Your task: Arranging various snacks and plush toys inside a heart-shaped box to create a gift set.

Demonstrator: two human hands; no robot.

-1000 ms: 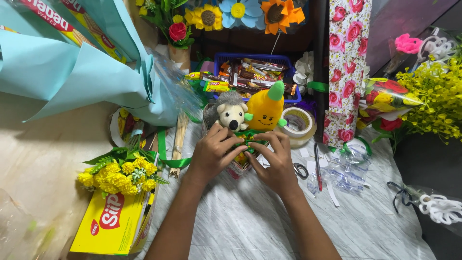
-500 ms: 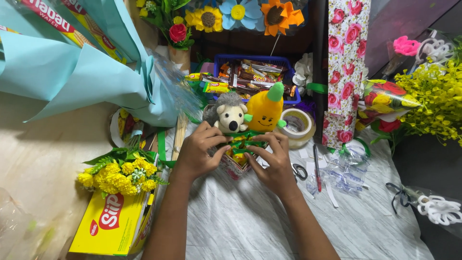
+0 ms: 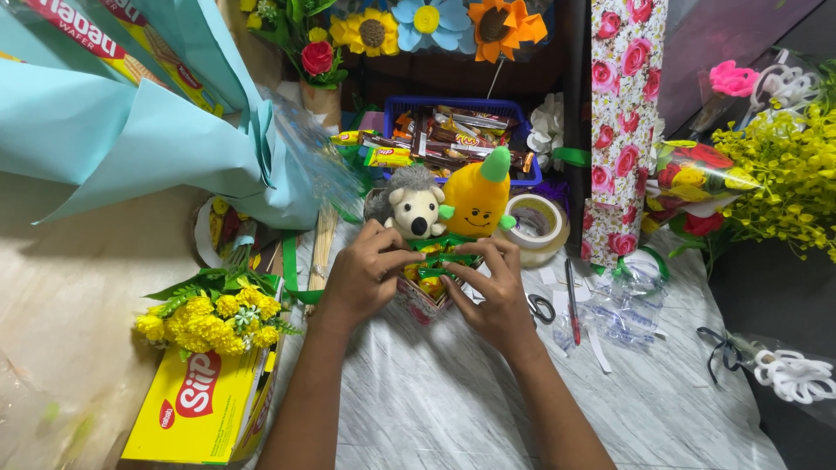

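A gift-bouquet workshop — paper flowers point(image 3: 433, 21), wrapping paper point(image 3: 131, 130), a tape roll point(image 3: 537, 223), snack basket point(image 3: 453, 130).

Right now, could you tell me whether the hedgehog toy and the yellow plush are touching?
Touching. The head view shows the hedgehog toy pressed side by side against the yellow plush, with no gap between them above the green ribbon.

Fuzzy plush hedgehog point(image 3: 413, 207), glossy green ribbon point(image 3: 442, 252), shiny tape roll point(image 3: 535, 224)

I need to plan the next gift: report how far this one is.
Done: hedgehog plush and yellow plush sit in the small basket. In hand: left hand and right hand work the green ribbon at its front. Left: the bow looks unfinished.
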